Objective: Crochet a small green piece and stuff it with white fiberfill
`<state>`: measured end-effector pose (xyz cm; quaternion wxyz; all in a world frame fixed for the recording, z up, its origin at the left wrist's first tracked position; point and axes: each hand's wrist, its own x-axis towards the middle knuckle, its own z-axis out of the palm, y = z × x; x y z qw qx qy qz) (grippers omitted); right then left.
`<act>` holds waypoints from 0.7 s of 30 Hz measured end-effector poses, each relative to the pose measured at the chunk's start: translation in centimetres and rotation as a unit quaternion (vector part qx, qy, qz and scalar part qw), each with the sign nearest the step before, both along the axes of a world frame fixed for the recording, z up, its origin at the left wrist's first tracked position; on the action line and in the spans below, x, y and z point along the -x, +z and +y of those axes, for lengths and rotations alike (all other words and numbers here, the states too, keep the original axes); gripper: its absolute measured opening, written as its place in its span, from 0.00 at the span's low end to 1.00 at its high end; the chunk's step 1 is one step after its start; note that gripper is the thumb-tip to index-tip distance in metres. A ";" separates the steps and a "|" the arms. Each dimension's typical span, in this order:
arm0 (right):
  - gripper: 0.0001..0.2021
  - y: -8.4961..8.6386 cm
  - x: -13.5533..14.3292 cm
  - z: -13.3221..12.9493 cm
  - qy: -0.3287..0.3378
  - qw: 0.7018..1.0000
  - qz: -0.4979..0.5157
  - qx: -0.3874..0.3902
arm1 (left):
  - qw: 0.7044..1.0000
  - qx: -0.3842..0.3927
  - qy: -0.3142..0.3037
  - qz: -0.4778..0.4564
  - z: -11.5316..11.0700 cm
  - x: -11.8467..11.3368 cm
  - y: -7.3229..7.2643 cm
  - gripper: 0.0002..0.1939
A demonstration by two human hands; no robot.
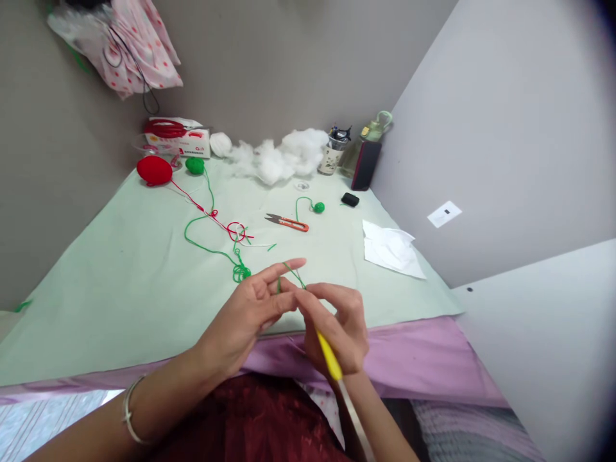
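Green yarn loops over the stretched index finger of my left hand, whose thumb and other fingers pinch the work near the other hand's fingertips. My right hand is closed around a crochet hook with a yellow grip; its pale handle end points down toward my lap. The hook's tip is hidden among the fingers, where both hands nearly touch. Just left of them, on the pale green cloth, lies a small tangle of green yarn.
Orange-handled snips and a small green ball lie beyond my hands. Farther back are a red ball, a green ball, white stuffing, a pen cup and a phone. White paper is at right.
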<state>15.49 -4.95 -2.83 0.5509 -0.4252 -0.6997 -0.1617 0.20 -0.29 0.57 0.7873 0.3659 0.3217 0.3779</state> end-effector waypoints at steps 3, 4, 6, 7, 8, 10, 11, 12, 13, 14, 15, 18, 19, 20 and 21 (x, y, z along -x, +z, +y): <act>0.12 0.8 0.0 0.2 0.085 0.972 0.203 0.085 | 0.996 0.063 -0.027 -0.050 0.6 0.2 0.2 0.22; 0.12 1.1 0.0 0.3 0.114 0.951 0.268 0.108 | 0.997 0.057 -0.020 -0.056 0.7 0.3 0.2 0.20; 0.10 1.6 0.1 0.5 0.155 0.918 0.338 0.141 | 0.998 0.023 -0.012 -0.050 0.7 0.3 0.3 0.19; 0.10 1.7 0.2 0.6 0.167 0.913 0.338 0.155 | 0.999 0.001 -0.007 -0.040 0.5 0.3 0.3 0.19; 0.10 1.8 0.3 0.6 0.168 0.916 0.324 0.163 | 0.999 -0.020 0.001 -0.027 0.4 0.2 0.2 0.19; 0.11 1.6 0.5 0.5 0.141 0.941 0.267 0.153 | 0.998 -0.054 0.026 -0.003 0.1 -0.1 0.1 0.18; 0.13 1.4 0.6 0.4 0.113 0.958 0.228 0.135 | 0.998 -0.059 0.037 0.004 0.0 -0.2 0.1 0.19; 0.15 1.1 0.6 0.2 0.083 0.974 0.182 0.110 | 0.998 -0.052 0.041 0.004 -0.1 -0.2 0.0 0.20; 0.17 0.9 0.6 0.1 0.056 0.986 0.135 0.082 | 0.999 -0.033 0.033 -0.004 0.0 -0.3 0.0 0.20; 0.18 0.8 0.5 0.0 0.036 0.993 0.097 0.060 | 1.000 -0.006 0.013 -0.019 0.0 -0.3 0.0 0.21; 0.18 0.8 0.4 0.0 0.028 0.995 0.078 0.050 | 0.999 0.025 -0.011 -0.039 0.2 -0.3 0.0 0.21; 0.14 1.1 -0.1 0.1 0.059 0.978 0.183 0.083 | 0.991 0.080 -0.050 -0.091 0.7 0.0 -0.1 0.18; 0.12 1.4 -0.2 0.3 0.080 0.961 0.244 0.105 | 0.991 0.079 -0.044 -0.098 0.8 0.2 0.0 0.17; 0.11 1.6 -0.2 0.4 0.103 0.942 0.294 0.125 | 0.992 0.069 -0.033 -0.097 0.8 0.2 0.0 0.17; 0.11 1.8 -0.3 0.5 0.125 0.926 0.327 0.143 | 0.994 0.054 -0.021 -0.089 0.8 0.3 0.0 0.17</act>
